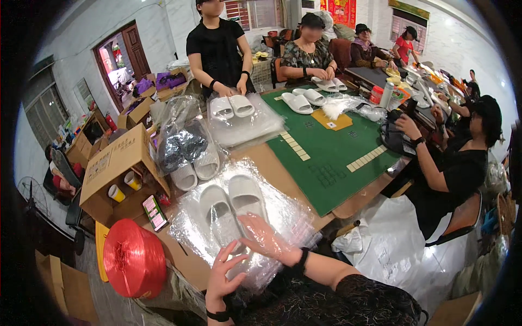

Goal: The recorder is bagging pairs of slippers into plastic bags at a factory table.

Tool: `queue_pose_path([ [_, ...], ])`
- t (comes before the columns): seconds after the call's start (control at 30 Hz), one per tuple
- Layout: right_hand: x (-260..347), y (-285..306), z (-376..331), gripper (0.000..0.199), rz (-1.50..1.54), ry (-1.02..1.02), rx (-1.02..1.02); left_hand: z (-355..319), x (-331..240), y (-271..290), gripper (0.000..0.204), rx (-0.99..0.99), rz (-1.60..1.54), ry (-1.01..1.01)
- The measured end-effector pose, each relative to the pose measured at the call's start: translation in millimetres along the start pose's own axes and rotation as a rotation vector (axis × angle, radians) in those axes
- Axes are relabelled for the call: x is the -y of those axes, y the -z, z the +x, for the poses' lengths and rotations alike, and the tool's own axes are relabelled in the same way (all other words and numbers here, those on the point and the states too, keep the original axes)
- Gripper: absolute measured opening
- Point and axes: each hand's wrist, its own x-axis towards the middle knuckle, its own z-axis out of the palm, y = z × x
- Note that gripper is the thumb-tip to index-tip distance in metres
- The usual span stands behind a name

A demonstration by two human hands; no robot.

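Our right hand point(266, 239) slides inside a clear bag point(272, 214), fingers flat. Our left hand point(223, 277) spreads wide at six o'clock. The white slippers point(231, 206) lie unbagged at twelve o'clock.

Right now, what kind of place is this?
Probably a small packing workshop: several people sit around a green-topped table putting white slippers into clear plastic bags, with cardboard boxes stacked nearby.

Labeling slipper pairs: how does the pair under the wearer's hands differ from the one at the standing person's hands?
The near slipper pair lies on a heap of clear plastic bags, with the right hand inside a bag beside it. The far slipper pair looks smaller, under another person's hands. Both pairs are white, side by side.
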Motion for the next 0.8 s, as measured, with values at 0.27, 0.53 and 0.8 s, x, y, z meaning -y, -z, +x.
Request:
queue_pose_path([
  [0.27,27.4,147.5,-42.8,0.04,0.633,-0.126,0.844,5.5,44.6,-5.0,0.051,-0.642,0.238,0.463],
  [0.53,-37.3,135.1,-30.5,0.017,0.623,-0.638,-0.098,-3.0,66.1,-3.4,0.063,-0.684,0.134,0.682],
  [0.8,-47.2,80.6,-19.9,0.06,0.128,-0.664,0.244,-16.0,74.0,-1.4,0.026,-0.379,-0.276,0.657],
])
